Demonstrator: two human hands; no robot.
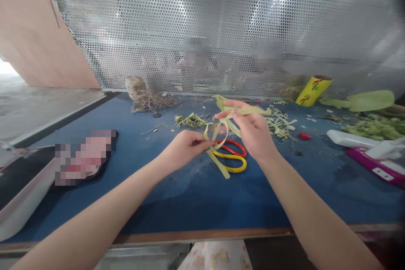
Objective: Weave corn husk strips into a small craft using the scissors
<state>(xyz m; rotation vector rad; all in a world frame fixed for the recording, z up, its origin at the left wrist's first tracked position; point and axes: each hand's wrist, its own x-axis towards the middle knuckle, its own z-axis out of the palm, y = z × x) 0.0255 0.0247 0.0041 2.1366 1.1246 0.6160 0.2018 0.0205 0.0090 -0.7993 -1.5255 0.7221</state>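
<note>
My left hand (185,147) pinches the ends of pale green leaf strips (220,166) between thumb and fingertips, and one flat end hangs down toward me. My right hand (255,130) is raised a little higher and to the right, its thumb and fingers closed on the same bundle, with one strip lying across the fingers. A loop of strip bends between the two hands. Just below them on the blue tabletop lies a pair of scissors with one red and one yellow handle (239,163); the hands and strips hide its blades.
Behind the hands are a heap of green scraps (191,120) and pale cut strips (280,123). A twine bundle (153,100), a yellow roll (314,91) and a perforated metal panel (221,17) stand farther back. A phone-like object (109,158) lies left, a purple-and-white power strip (376,168) right.
</note>
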